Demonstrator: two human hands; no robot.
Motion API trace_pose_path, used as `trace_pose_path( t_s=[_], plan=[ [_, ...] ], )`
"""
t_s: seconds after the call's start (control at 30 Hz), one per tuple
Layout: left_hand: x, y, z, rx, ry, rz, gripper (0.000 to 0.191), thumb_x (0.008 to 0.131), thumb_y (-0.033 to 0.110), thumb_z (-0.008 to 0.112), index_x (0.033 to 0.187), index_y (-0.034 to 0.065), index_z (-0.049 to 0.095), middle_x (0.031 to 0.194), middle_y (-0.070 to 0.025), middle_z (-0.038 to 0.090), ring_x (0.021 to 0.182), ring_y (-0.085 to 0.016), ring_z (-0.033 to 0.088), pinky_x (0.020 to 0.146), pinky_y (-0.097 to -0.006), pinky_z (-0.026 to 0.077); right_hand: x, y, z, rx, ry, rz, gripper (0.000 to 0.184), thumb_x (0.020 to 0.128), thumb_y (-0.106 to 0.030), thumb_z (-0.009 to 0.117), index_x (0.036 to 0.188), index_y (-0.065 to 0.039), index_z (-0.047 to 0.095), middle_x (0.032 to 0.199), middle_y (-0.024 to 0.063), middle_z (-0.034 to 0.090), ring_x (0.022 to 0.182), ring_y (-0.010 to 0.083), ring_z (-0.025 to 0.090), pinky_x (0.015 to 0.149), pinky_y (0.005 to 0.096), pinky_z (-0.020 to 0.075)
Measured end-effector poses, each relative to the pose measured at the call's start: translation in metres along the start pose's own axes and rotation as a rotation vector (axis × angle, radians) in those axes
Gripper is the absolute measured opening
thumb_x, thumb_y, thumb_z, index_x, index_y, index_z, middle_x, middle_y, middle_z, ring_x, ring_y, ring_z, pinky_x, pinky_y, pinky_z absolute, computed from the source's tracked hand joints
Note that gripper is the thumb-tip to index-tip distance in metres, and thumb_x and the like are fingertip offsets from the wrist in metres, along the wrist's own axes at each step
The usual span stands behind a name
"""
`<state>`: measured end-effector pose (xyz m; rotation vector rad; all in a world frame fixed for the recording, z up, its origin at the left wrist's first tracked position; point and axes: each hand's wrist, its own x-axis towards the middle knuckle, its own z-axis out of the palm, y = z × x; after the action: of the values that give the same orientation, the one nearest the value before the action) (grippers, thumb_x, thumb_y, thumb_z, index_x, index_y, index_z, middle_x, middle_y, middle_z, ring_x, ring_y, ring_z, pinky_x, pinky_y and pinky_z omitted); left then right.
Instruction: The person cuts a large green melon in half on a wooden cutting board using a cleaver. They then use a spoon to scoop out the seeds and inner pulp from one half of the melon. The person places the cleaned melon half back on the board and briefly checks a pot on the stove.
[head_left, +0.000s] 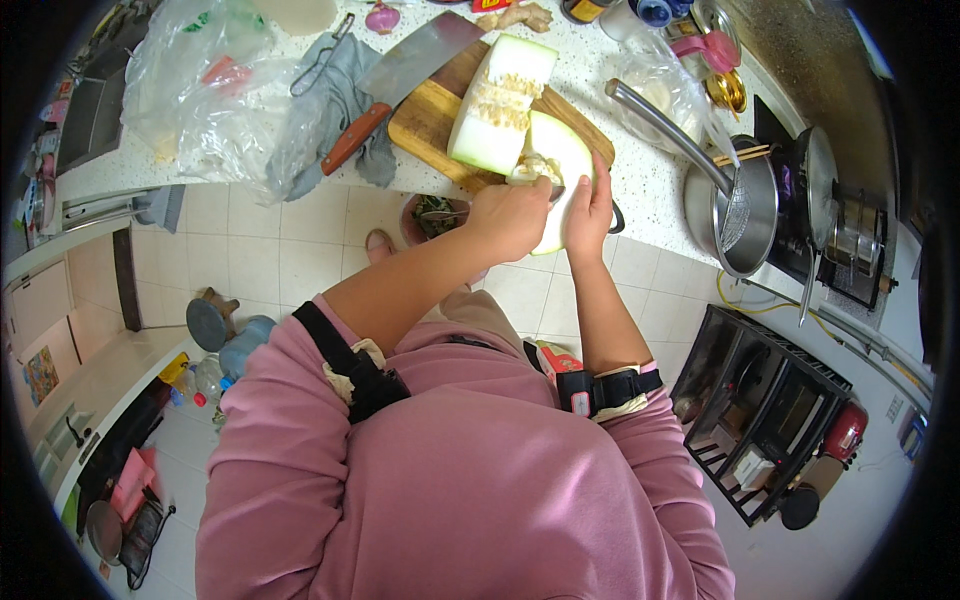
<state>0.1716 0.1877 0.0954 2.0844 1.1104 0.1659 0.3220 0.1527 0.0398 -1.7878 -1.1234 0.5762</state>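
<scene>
My left hand (517, 216) is closed around what looks like a metal spoon (556, 193), mostly hidden by my fingers. Its tip meets the pale, seedy pulp (537, 169) of a winter melon piece (561, 142). With fingers spread along the rind, my right hand (589, 210) steadies that piece from the right side. The piece leans over the counter's front edge. Behind it, a larger winter melon chunk (480, 135) rests on the wooden cutting board (420, 120), its cut face showing seeds. A cleaver (420, 56) with a reddish-brown handle lies across the board's left edge.
Plastic bags (225, 112) and a grey cloth (330, 97) lie left. Ginger (525, 15) and a purple onion (382, 18) sit behind. At right, a steel pot (697, 217) holds a long-handled strainer (735, 217). A scrap bin (416, 225) stands on the floor below.
</scene>
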Motion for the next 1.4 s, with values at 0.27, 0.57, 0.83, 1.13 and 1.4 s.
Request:
trace_pose_path(
  t_s=[0.27,0.57,0.83,1.13,1.4],
  plan=[
    [0.012,-0.001,0.006,-0.012,-0.035,-0.039,0.014,0.088,0.015,0.055,0.094,0.0026,0.056,0.079,-0.0183,0.069,0.077,-0.033,0.069,0.066,-0.0447,0.052,0.0,0.003,-0.001,-0.028,-0.038,0.044,0.041,0.099,-0.007,0.039,0.139,-0.004,0.043,0.132,0.0159,0.053,0.116,0.0202,0.053,0.101,0.0309,0.0396],
    [0.027,0.01,0.006,-0.068,-0.097,-0.251,0.022,0.09,0.019,0.055,0.101,0.0005,0.061,0.092,-0.0192,0.069,0.088,-0.034,0.068,0.073,-0.0459,0.052,0.0,-0.001,-0.001,-0.072,-0.001,0.036,0.039,0.097,-0.009,0.043,0.134,0.0,0.048,0.131,0.022,0.053,0.119,0.0311,0.054,0.101,0.0364,0.0405],
    [0.025,0.008,0.005,-0.144,-0.092,-0.45,0.023,0.086,0.011,0.053,0.104,0.0021,0.063,0.101,-0.018,0.069,0.094,-0.033,0.068,0.078,-0.0439,0.053,0.001,-0.001,-0.001,0.024,-0.027,0.075,0.04,0.097,-0.01,0.042,0.136,0.0,0.046,0.133,0.0216,0.052,0.121,0.0302,0.053,0.103,0.0368,0.0389],
    [0.016,0.0,0.003,-0.131,-0.068,-0.372,0.028,0.094,0.027,0.052,0.102,0.0024,0.062,0.1,-0.0188,0.067,0.095,-0.035,0.065,0.08,-0.047,0.05,0.001,0.001,-0.001,0.014,-0.015,0.05,0.039,0.097,-0.01,0.042,0.135,-0.001,0.047,0.133,0.0219,0.052,0.12,0.0306,0.053,0.102,0.0374,0.0394],
    [0.029,0.001,-0.005,-0.013,-0.295,-0.187,0.028,0.093,0.024,0.052,0.101,-0.0003,0.062,0.099,-0.0204,0.067,0.094,-0.035,0.065,0.079,-0.0477,0.05,0.002,0.001,-0.001,-0.016,-0.009,0.032,0.04,0.096,-0.01,0.043,0.134,-0.003,0.048,0.128,0.0227,0.055,0.116,0.0327,0.055,0.1,0.0382,0.0414]
  ],
)
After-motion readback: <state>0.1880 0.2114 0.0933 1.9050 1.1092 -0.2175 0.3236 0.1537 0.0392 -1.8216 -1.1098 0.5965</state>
